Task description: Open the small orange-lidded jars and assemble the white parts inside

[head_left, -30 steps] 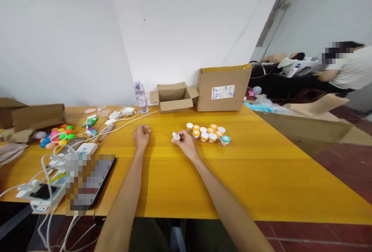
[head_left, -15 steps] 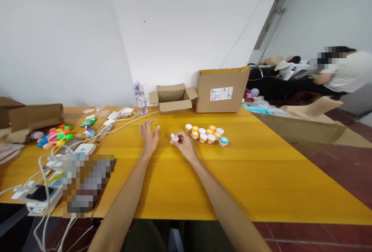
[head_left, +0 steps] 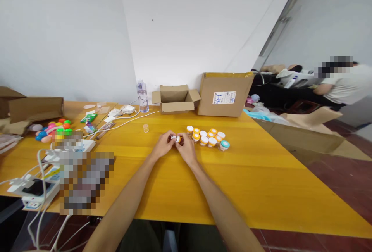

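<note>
My left hand [head_left: 164, 144] and my right hand [head_left: 186, 148] meet above the middle of the table, fingertips closed around a small white-and-orange item [head_left: 178, 139] with dark marks on its left part. Its colours resemble the nearby jar lids, but the fingers hide much of it, so its exact kind is unclear. Just right of my right hand stand several small clear jars with white-and-orange lids [head_left: 204, 140]. One jar in that cluster has a teal lid [head_left: 224, 144]. A small clear cup [head_left: 145, 128] stands on the wood, left of and beyond my left hand.
An open cardboard box [head_left: 176, 100] and a larger closed carton [head_left: 225, 95] stand at the back, beside a water bottle [head_left: 142, 96]. Power strips [head_left: 43, 190], cables and colourful balls [head_left: 55, 131] crowd the left. A person [head_left: 345, 83] sits far right.
My left hand has moved right from open beside the small clear cup and closed on the item my right hand was holding. The clear cup is now visible. The view has shifted slightly.
</note>
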Demonstrator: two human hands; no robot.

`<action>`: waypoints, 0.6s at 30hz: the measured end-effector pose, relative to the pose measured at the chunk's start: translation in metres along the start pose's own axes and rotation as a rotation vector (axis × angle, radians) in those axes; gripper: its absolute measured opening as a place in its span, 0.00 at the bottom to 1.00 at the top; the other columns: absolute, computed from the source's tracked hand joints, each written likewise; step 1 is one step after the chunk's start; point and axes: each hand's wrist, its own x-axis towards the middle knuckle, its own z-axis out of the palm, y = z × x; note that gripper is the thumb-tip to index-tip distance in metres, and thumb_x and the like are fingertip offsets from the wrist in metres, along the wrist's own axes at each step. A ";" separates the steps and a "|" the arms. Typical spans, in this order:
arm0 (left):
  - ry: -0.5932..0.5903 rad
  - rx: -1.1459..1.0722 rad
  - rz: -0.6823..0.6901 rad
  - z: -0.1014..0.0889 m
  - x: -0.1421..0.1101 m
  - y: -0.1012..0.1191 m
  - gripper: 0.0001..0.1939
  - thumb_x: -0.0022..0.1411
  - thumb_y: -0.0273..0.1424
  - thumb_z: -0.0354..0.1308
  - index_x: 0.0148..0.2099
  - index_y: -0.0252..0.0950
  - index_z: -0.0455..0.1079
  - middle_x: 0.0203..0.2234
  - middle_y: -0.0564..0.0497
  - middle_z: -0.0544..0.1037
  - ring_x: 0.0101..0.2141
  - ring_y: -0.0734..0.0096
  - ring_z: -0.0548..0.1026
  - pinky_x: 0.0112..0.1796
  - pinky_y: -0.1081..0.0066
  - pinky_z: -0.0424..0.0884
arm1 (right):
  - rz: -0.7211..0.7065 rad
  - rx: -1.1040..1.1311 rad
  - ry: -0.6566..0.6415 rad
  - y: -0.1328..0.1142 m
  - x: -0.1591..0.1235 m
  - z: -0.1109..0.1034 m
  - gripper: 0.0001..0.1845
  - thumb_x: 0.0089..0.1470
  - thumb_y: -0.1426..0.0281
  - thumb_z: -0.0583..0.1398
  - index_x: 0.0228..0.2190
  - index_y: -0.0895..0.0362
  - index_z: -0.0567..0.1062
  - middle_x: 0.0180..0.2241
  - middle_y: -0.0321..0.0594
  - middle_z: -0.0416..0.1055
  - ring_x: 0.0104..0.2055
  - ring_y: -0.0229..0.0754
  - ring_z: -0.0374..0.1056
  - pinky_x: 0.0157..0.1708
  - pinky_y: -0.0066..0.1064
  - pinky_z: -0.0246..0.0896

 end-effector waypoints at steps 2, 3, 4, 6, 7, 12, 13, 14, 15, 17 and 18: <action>-0.015 -0.034 -0.014 0.000 0.001 -0.003 0.08 0.59 0.38 0.60 0.36 0.39 0.73 0.28 0.54 0.77 0.31 0.68 0.71 0.39 0.69 0.70 | -0.029 -0.041 -0.006 0.001 -0.001 0.000 0.09 0.47 0.71 0.59 0.34 0.51 0.73 0.36 0.39 0.75 0.33 0.44 0.70 0.37 0.37 0.69; -0.021 -0.046 -0.016 0.001 0.002 -0.004 0.09 0.59 0.38 0.60 0.36 0.39 0.73 0.28 0.54 0.77 0.31 0.68 0.71 0.39 0.69 0.70 | -0.044 -0.064 -0.008 0.001 -0.002 0.000 0.09 0.47 0.71 0.59 0.34 0.50 0.73 0.36 0.39 0.74 0.33 0.45 0.70 0.37 0.38 0.69; -0.026 -0.057 -0.015 0.001 0.003 -0.006 0.09 0.59 0.38 0.59 0.35 0.39 0.73 0.28 0.54 0.77 0.31 0.68 0.72 0.39 0.69 0.70 | -0.061 -0.088 -0.009 0.001 -0.002 0.000 0.08 0.48 0.71 0.59 0.34 0.50 0.72 0.36 0.39 0.74 0.34 0.45 0.70 0.38 0.38 0.69; -0.033 -0.076 -0.011 0.001 0.004 -0.009 0.09 0.59 0.38 0.59 0.34 0.38 0.72 0.27 0.54 0.77 0.32 0.68 0.72 0.40 0.69 0.71 | -0.096 -0.135 -0.008 0.001 -0.003 -0.001 0.08 0.49 0.71 0.58 0.34 0.50 0.72 0.36 0.38 0.73 0.36 0.46 0.70 0.39 0.38 0.69; -0.036 -0.086 -0.009 0.001 0.005 -0.010 0.08 0.59 0.38 0.59 0.33 0.38 0.72 0.27 0.54 0.76 0.32 0.68 0.72 0.40 0.69 0.71 | -0.110 -0.156 -0.007 0.002 -0.003 -0.001 0.07 0.49 0.71 0.58 0.34 0.50 0.72 0.36 0.38 0.73 0.37 0.46 0.70 0.40 0.38 0.68; -0.048 -0.121 -0.019 0.003 0.006 -0.013 0.07 0.59 0.35 0.59 0.31 0.38 0.71 0.27 0.55 0.76 0.33 0.68 0.72 0.42 0.68 0.70 | -0.133 -0.254 -0.034 0.002 -0.005 -0.002 0.06 0.52 0.72 0.59 0.34 0.50 0.73 0.37 0.40 0.72 0.37 0.47 0.69 0.39 0.38 0.67; -0.048 -0.128 -0.024 0.003 0.007 -0.013 0.06 0.59 0.34 0.59 0.31 0.38 0.70 0.27 0.55 0.75 0.33 0.68 0.72 0.42 0.68 0.70 | -0.133 -0.278 -0.044 0.002 -0.005 -0.003 0.06 0.52 0.72 0.59 0.34 0.50 0.73 0.37 0.40 0.72 0.37 0.47 0.70 0.38 0.38 0.66; -0.048 -0.137 -0.029 0.003 0.007 -0.013 0.06 0.59 0.33 0.58 0.31 0.38 0.70 0.27 0.55 0.75 0.33 0.68 0.72 0.42 0.68 0.70 | -0.136 -0.300 -0.053 0.002 -0.006 -0.003 0.07 0.52 0.72 0.59 0.35 0.50 0.73 0.37 0.40 0.71 0.36 0.47 0.70 0.38 0.38 0.66; -0.047 -0.148 -0.034 0.003 0.007 -0.013 0.05 0.58 0.33 0.58 0.31 0.38 0.70 0.27 0.55 0.75 0.33 0.68 0.72 0.42 0.68 0.70 | -0.144 -0.321 -0.059 0.002 -0.006 -0.003 0.07 0.52 0.72 0.60 0.35 0.50 0.73 0.38 0.40 0.71 0.36 0.47 0.69 0.37 0.38 0.65; -0.046 -0.168 -0.042 0.004 0.007 -0.014 0.05 0.58 0.32 0.58 0.31 0.38 0.70 0.27 0.55 0.74 0.33 0.68 0.72 0.43 0.68 0.70 | -0.170 -0.355 -0.060 0.001 -0.007 -0.004 0.07 0.52 0.72 0.59 0.35 0.49 0.73 0.38 0.40 0.71 0.36 0.47 0.69 0.35 0.37 0.64; -0.045 -0.175 -0.046 0.004 0.007 -0.014 0.05 0.58 0.32 0.58 0.30 0.38 0.70 0.26 0.55 0.74 0.33 0.68 0.72 0.43 0.68 0.70 | -0.184 -0.369 -0.058 0.001 -0.007 -0.004 0.07 0.53 0.72 0.59 0.36 0.49 0.73 0.38 0.40 0.71 0.36 0.47 0.69 0.35 0.36 0.64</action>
